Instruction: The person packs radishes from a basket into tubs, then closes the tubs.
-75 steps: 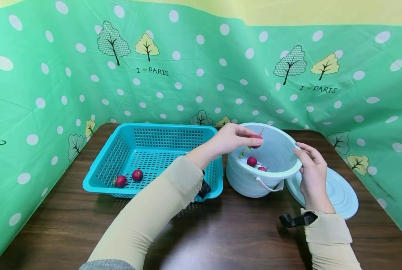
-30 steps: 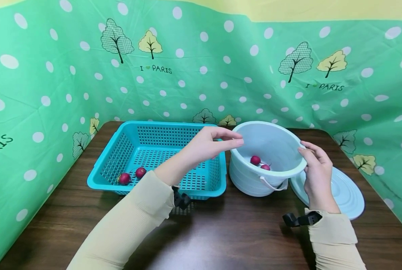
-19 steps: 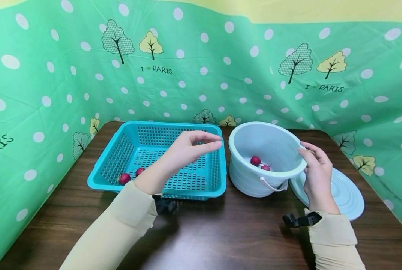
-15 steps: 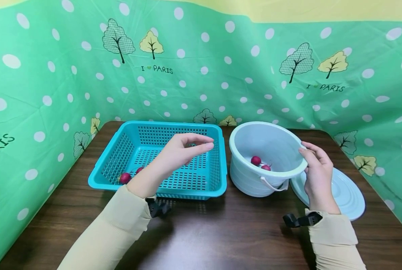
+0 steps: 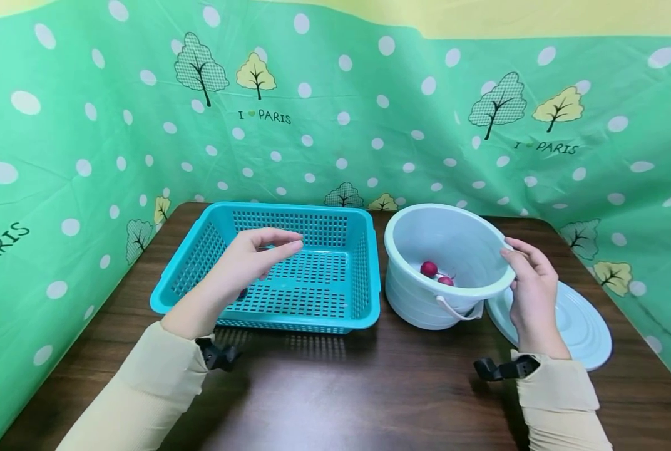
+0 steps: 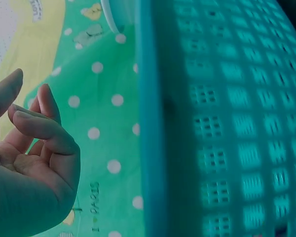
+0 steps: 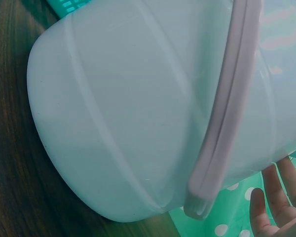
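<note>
Over the left part of the turquoise basket [image 5: 372, 282] hovers my left hand [image 5: 236, 266], its fingers loosely bent with nothing between them. A sliver of a red radish [image 5: 242, 293] shows under that hand; the rest of the basket's left corner is hidden by the hand and wrist. My right hand [image 5: 534, 291] grips the right rim of the pale blue bucket [image 5: 414, 300], thumb inside the rim. Inside the bucket lie a radish [image 5: 428, 269] and, beside it, a second radish [image 5: 445, 281] partly cut off by the near rim. The right wrist view shows the bucket's wall [image 7: 123, 113] close up.
A pale blue lid [image 5: 583, 326] lies on the brown wooden table [image 5: 335, 388], partly behind the right hand and bucket. The bucket's handle [image 5: 456, 311] hangs down in front. A green dotted cloth [image 5: 324, 144] stands behind and at both sides.
My left hand let go of a radish at the bucket, then moved left across the basket, now covering the radishes seen there earlier. The right hand keeps its grip on the rim.
</note>
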Available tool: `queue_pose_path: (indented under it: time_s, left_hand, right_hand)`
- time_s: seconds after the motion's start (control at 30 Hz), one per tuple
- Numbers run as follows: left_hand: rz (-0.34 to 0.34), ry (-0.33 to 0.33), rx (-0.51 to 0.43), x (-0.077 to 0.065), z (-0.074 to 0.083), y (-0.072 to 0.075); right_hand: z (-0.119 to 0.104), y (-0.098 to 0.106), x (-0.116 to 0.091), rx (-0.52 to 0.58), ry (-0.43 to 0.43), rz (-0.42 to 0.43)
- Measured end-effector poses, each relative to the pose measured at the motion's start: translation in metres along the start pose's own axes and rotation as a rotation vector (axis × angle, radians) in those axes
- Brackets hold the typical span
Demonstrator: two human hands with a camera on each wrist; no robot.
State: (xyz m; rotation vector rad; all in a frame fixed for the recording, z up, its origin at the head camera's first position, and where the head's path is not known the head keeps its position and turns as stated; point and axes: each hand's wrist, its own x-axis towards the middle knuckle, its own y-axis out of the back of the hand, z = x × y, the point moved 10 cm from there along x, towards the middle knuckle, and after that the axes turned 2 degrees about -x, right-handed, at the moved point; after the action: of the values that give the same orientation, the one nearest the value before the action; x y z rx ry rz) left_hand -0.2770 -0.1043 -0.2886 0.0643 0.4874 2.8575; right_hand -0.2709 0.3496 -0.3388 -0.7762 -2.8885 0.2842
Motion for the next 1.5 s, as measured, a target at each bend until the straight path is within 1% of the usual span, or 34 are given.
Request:
queue_pose_path:
  time_s: [0.17,0.37,0.53,0.63,0.8,1.03,1.13,1.23,1.33,1.5]
  left_hand:
    - [0.015,0.034,0.051,-0.005,-0.015,0.016]
    - [0.034,0.076,0.157,-0.012,-0.036,0.037]
    - [0.029,0.123,0.217,-0.014,-0.054,0.050]
    - [0.010,0.152,0.249,-0.013,-0.064,0.055]
    - [-0.031,0.214,0.255,-0.010,-0.080,0.059]
    - [-0.057,0.283,0.236,-0.007,-0.099,0.059]
    - [-0.080,0.298,0.236,-0.006,-0.105,0.059]
    - [-0.119,0.307,0.238,-0.005,-0.111,0.058]
    - [-0.155,0.314,0.232,-0.005,-0.116,0.058]
    - [-0.197,0.340,0.240,-0.004,-0.121,0.057]
  right_hand:
    - [0.000,0.001,0.000,-0.008,-0.008,0.002]
    - [0.000,-0.002,0.000,-0.024,-0.012,0.000]
    - [0.000,-0.002,-0.001,-0.034,-0.009,-0.001]
    - [-0.001,-0.002,-0.001,-0.035,-0.007,-0.002]
    - [0.000,-0.001,-0.002,-0.027,-0.007,-0.004]
    - [-0.001,0.000,-0.002,-0.009,0.010,-0.013]
    - [-0.001,0.000,-0.002,-0.011,0.006,-0.013]
    - [0.000,0.000,-0.001,-0.013,0.003,-0.007]
    - [0.000,0.000,-0.001,-0.018,0.002,-0.002]
    - [0.000,-0.001,-0.001,-0.031,-0.007,-0.002]
